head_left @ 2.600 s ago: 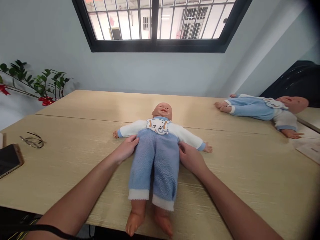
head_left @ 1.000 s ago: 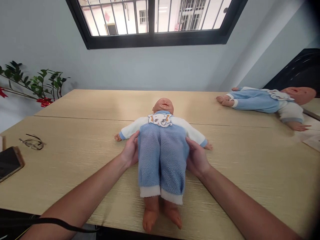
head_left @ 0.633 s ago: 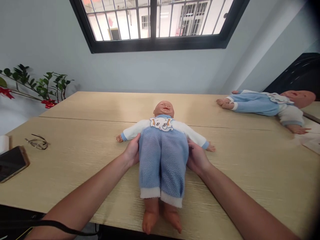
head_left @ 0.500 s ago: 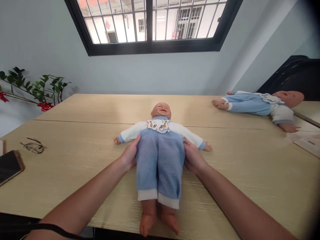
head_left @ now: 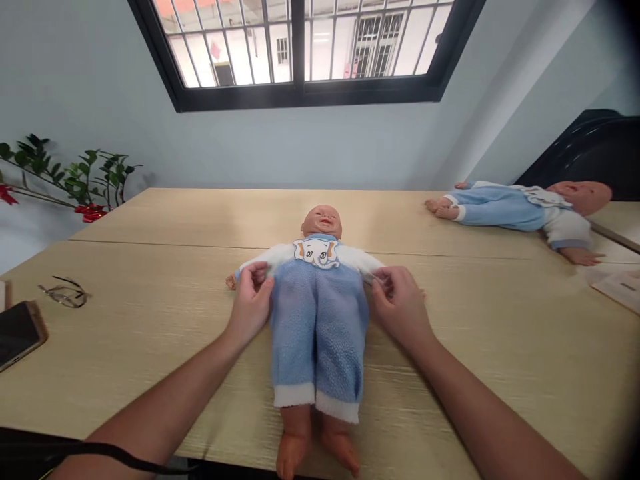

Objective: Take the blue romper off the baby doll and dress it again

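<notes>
A baby doll (head_left: pixel 318 307) in blue trousers and a white top with an elephant patch lies on its back, its head toward the window and its feet at the table's near edge. My left hand (head_left: pixel 254 297) is closed on the white sleeve at the left of the picture, fingers bent over the cloth. On the other side, my right hand (head_left: pixel 400 300) pinches the other white sleeve and covers most of the doll's forearm there.
A second doll (head_left: pixel 500 207) lies at the back right of the wooden table (head_left: pixel 150 280). Glasses (head_left: pixel 65 293) and a phone (head_left: pixel 20 333) rest at the left. A plant (head_left: pixel 85 177) stands beyond the left edge, and a black chair (head_left: pixel 590 150) at the right.
Both my hands have moved from the sides of the doll's trousers up and outward onto its sleeves. The doll's body has shifted very slightly toward me.
</notes>
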Motion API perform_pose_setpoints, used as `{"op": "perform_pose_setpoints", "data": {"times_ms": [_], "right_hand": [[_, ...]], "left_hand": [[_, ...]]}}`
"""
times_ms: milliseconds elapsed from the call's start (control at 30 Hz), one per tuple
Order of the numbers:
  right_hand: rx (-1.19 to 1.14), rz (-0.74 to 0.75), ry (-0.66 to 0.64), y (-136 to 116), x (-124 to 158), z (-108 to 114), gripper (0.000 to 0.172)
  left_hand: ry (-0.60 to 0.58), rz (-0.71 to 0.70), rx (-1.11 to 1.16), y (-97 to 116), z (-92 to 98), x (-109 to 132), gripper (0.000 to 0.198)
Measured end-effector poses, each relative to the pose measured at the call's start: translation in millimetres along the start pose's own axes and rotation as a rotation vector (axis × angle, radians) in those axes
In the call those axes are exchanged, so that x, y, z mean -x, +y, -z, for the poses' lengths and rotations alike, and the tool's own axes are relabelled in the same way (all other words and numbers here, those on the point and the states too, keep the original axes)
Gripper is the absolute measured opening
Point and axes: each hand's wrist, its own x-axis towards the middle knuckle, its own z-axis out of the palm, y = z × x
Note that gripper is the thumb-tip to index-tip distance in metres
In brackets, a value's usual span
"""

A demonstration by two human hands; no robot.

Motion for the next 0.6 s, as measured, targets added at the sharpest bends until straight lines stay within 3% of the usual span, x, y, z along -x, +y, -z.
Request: {"op": "perform_pose_setpoints", "data": {"times_ms": [67, 133, 233, 300, 467, 533, 600], "right_hand": [[0.100, 0.103, -0.031, 9.4, -3.8, 4.6, 0.022], [0.185, 0.132, -0.097, 22.3, -7.8, 5.8, 0.032], [0.257, 0.086, -0.179, 41.0, -11.8, 3.2, 0.039], [0.274, 0.067, -0.193, 49.8, -12.9, 0.3, 0.040], [0.211, 0.076, -0.147, 48.1, -15.9, 0.9, 0.039], [0.118, 0.118, -0.030, 33.1, -18.2, 12.9, 0.035], [-0.015, 0.157, 0.186, 11.1, -18.4, 32.4, 0.029]], "left_hand": [[-0.028, -0.213, -0.201, -5.5, 18.4, -18.8, 0.028], [-0.109, -0.320, -0.397, -12.0, 35.5, -36.7, 0.031], [-0.275, -0.304, -0.542, -23.8, 50.6, -55.2, 0.037], [-0.304, -0.241, -0.508, -30.9, 53.0, -60.4, 0.040], [-0.204, -0.192, -0.402, -26.7, 48.5, -57.9, 0.034], [-0.069, -0.273, -0.403, -10.0, 49.7, -54.6, 0.030], [0.144, -0.398, -0.324, 14.0, 54.6, -50.7, 0.026]]}}
